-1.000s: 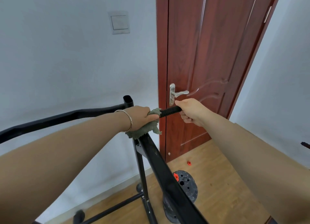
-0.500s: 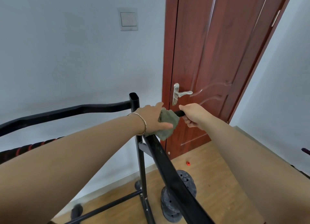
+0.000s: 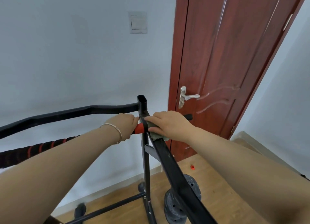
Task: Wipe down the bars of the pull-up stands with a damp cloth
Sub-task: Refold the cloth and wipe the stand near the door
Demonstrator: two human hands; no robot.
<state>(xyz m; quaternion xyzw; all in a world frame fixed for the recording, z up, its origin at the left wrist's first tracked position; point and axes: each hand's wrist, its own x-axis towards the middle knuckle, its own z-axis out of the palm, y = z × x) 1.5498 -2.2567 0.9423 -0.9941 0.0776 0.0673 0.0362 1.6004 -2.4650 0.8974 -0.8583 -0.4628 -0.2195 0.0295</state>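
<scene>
Fingers (image 3: 151,117) of the right hand (image 3: 169,124) lie nearly straight and flat, pressing a grey-green cloth (image 3: 156,136) onto the top end of a black sloping bar (image 3: 176,173) of the pull-up stand, just where that bar meets the upright post (image 3: 142,106). The cloth is bunched under the palm, and a ragged edge shows below the hand on the bar's upper face.

On the other side of the post, the left hand (image 3: 125,126) curls its fingers round a red grip (image 3: 139,129) that butts against the post. A thin metal bracelet (image 3: 117,133) circles that wrist.

From the post's top, a curved black bar (image 3: 75,113) runs off to the left edge of the view. Below it a padded bar (image 3: 33,150), wrapped in black with red stripes, is partly hidden by the left forearm.

Dark weight plates (image 3: 192,186) stand on the wooden floor (image 3: 218,198) by the stand's foot, and a small red piece (image 3: 192,167) lies near them. Behind are a reddish-brown door (image 3: 226,55) with a silver handle (image 3: 189,96) and a wall switch (image 3: 138,22).
</scene>
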